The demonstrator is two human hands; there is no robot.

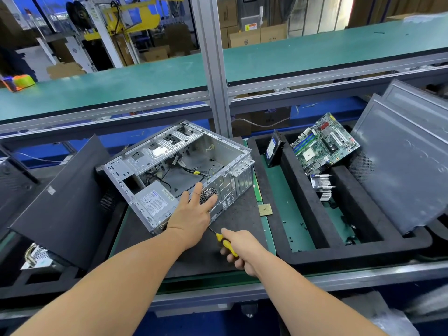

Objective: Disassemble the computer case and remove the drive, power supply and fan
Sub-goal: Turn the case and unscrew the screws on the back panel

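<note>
Right of the computer case [179,166], a black foam tray [339,257] is split into long slots. The slot nearest the case holds a hard drive [274,149] standing on edge against the slot wall; the next holds a green motherboard [324,144] propped at a tilt with a finned heatsink [322,186] just below it, and small dark screws lie scattered on the green slot floors. Grey side panels [407,161] lean in the slot farthest from the case. Left of the case, a black panel [63,200] leans over another foam tray, where a silver power supply unit [38,259] with a bundle of wires shows partly beneath it.

The case sits open side up on a dark mat [232,214] on the bench, turned at an angle, bare grey metal inside. A power supply [155,202] is still in its near left corner, loose black and yellow cables trail across the floor, and a round fan grille pierces the near wall.

The left hand [194,212] lies with fingers spread and straight over that grille. The right hand [240,248] grips a yellow-handled screwdriver [224,241], its shaft pointing toward the case's near bottom edge.

A small tan square chip [265,210] lies by the mat's right edge. Bare mat lies between the case and the bench's front rail.
</note>
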